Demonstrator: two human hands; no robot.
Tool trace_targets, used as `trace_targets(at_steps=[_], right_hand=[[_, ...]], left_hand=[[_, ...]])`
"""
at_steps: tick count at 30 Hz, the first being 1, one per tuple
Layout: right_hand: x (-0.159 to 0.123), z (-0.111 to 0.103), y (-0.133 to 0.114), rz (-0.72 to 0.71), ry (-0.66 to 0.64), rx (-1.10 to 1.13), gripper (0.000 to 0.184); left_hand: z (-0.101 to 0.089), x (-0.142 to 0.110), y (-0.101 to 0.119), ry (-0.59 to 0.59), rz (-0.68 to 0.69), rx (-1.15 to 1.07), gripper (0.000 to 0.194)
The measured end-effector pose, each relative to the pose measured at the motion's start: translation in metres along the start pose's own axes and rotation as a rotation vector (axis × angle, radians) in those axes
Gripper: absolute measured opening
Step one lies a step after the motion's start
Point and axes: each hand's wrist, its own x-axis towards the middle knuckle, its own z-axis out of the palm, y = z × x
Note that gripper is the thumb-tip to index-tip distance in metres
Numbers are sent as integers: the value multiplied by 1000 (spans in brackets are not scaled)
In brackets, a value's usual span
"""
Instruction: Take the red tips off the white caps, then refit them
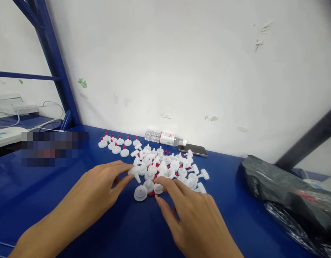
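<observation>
My left hand [106,182] pinches a white nozzle cap [135,172] between thumb and fingers, its spout pointing down. My right hand [181,200] is at the near edge of a pile of loose white nozzle caps [163,167]. Its thumb and index finger are apart, with a white cap [158,189] and small red tips [151,194] by the fingertips. A white round cap [140,193] lies flat between my hands. At the back left, several white caps with red tips [124,152] stand upright.
A clear water bottle [166,138] lies on its side against the wall, beside a phone [193,149]. A dark plastic bag [288,193] lies at the right of the blue table [82,211]. A white power strip [9,134] and blue frame post [58,61] are at the left.
</observation>
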Motion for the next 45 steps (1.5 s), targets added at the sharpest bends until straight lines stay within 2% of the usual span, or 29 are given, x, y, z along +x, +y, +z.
trace_targets(at_steps=[2, 4, 8, 11, 15, 17, 20, 22, 30, 37, 41, 45], right_hand=[[1, -1, 0, -2, 9, 17, 40], [2, -2, 0, -11, 9, 38, 44], [2, -4, -1, -45, 32, 71, 35], [1, -4, -1, -38, 88, 87, 27], [0, -5, 1, 39, 207, 45, 25], [0, -5, 2, 83, 247, 12, 27], [-1, -5, 4, 125, 259, -2, 28], [-2, -5, 4, 130, 253, 9, 29], [-1, -4, 4, 112, 259, 14, 29], [-1, -1, 6, 105, 253, 8, 31], [-2, -2, 5, 99, 245, -1, 30], [0, -3, 3, 83, 254, -31, 29]], left_hand=[[-6, -4, 11, -20, -15, -133, 39], [-9, -8, 22, -100, -43, -288, 42], [-6, -16, 40, -247, -81, -544, 44], [-1, -16, 44, -246, -69, -597, 46], [10, -12, 37, -42, -16, -340, 42], [18, -11, 33, -13, 68, -162, 34], [29, -12, 32, -125, 171, 8, 32], [34, -14, 35, -194, 183, 71, 33], [40, -13, 41, -263, 164, 242, 38], [41, -13, 49, -396, 180, 375, 41], [41, -17, 49, -332, 186, 312, 38], [34, -19, 41, -156, 215, 237, 31]])
